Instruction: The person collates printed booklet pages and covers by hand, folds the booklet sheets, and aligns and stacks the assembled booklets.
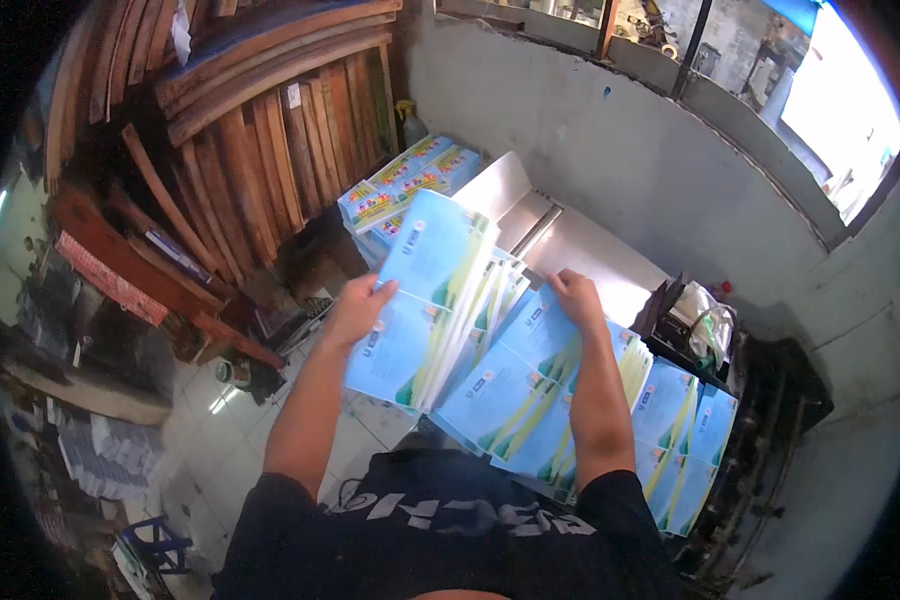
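Observation:
My left hand [362, 308] grips the left edge of a fanned stack of light blue printed sheets [416, 247], its thumb on top and the fingers hidden beneath. The stack is tilted, with its white page edges facing right. My right hand [576, 296] is closed on the upper edge of a second group of blue sheets [515, 385], which lies spread in overlapping layers in front of me. More blue sheets [687, 440] overlap to the right of my right forearm.
Piles of blue printed covers [410, 178] stand beyond my left hand. A metal surface [600, 250] runs along the grey wall. Wooden boards [270, 150] lean at the upper left. A dark box with plastic [705, 320] sits at right, and a blue stool [158, 545] at lower left.

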Demonstrator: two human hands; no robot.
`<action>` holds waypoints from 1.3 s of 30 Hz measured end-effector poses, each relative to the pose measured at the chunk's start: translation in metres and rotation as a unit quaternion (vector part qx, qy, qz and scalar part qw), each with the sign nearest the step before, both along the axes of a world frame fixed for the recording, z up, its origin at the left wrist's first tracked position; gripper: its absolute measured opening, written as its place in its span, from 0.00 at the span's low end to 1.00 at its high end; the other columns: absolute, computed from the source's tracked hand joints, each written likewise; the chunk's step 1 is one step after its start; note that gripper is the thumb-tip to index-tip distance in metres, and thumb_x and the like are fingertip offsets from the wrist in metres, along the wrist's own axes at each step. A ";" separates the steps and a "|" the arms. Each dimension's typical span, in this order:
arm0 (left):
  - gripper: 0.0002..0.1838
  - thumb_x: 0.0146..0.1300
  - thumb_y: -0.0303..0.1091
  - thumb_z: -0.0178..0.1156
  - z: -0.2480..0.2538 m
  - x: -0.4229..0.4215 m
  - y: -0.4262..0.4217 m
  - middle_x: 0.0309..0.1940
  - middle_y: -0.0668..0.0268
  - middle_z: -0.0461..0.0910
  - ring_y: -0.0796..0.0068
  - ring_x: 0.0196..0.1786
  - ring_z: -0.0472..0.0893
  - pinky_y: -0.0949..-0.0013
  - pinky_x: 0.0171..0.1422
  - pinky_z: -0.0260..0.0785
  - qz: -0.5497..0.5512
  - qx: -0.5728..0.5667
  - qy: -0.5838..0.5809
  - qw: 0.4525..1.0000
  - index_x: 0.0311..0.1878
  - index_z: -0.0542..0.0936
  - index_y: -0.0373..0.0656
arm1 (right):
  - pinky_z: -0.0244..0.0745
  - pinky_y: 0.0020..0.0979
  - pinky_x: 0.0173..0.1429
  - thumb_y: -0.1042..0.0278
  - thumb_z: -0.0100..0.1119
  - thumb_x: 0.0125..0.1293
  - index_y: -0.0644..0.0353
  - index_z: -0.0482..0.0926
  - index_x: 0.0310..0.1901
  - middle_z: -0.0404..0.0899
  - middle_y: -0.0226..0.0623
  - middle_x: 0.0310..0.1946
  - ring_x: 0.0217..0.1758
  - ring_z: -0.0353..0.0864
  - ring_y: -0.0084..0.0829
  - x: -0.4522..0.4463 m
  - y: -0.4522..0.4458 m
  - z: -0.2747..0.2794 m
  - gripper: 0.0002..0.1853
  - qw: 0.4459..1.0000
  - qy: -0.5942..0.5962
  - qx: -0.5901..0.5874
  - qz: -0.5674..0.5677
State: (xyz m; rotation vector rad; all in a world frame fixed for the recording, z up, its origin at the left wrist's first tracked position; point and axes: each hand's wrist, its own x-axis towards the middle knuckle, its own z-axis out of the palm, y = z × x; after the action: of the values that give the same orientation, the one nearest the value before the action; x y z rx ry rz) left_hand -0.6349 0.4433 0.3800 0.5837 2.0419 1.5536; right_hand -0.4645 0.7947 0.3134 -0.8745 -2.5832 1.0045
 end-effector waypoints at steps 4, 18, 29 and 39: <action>0.15 0.71 0.39 0.56 0.038 -0.007 -0.013 0.34 0.69 0.83 0.84 0.31 0.78 0.75 0.36 0.71 0.010 0.114 -0.086 0.990 0.47 0.81 0.34 | 0.75 0.38 0.55 0.46 0.58 0.66 0.61 0.81 0.48 0.80 0.52 0.51 0.53 0.80 0.44 -0.010 -0.013 -0.011 0.24 0.988 -0.010 0.148 0.040; 0.14 0.73 0.34 0.52 0.097 -0.019 0.014 0.36 0.69 0.83 0.86 0.35 0.77 0.76 0.42 0.71 0.070 0.103 0.137 0.983 0.53 0.79 0.37 | 0.82 0.38 0.44 0.72 0.64 0.61 0.61 0.72 0.55 0.80 0.38 0.43 0.42 0.81 0.31 0.017 -0.124 0.037 0.21 0.736 0.366 -0.569 -0.024; 0.16 0.71 0.29 0.54 0.017 0.046 0.043 0.46 0.66 0.82 0.79 0.45 0.79 0.72 0.51 0.73 -0.124 0.107 -0.033 0.986 0.58 0.77 0.38 | 0.76 0.32 0.49 0.60 0.61 0.68 0.65 0.72 0.56 0.78 0.37 0.43 0.44 0.78 0.29 0.000 -0.148 0.074 0.21 0.745 0.410 -0.509 -0.132; 0.28 0.72 0.26 0.52 -0.006 -0.011 0.031 0.61 0.61 0.73 0.74 0.60 0.73 0.69 0.64 0.66 -0.081 0.197 -0.159 0.964 0.73 0.59 0.41 | 0.73 0.25 0.29 0.48 0.57 0.70 0.58 0.75 0.42 0.74 0.26 0.23 0.23 0.73 0.22 0.036 -0.082 0.108 0.18 0.866 0.291 -0.345 -0.214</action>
State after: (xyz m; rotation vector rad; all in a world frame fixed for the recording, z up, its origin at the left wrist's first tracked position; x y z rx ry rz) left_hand -0.6461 0.4742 0.3735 0.5826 1.4234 1.8313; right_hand -0.4283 0.7130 0.4217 -1.0170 -1.4348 1.7357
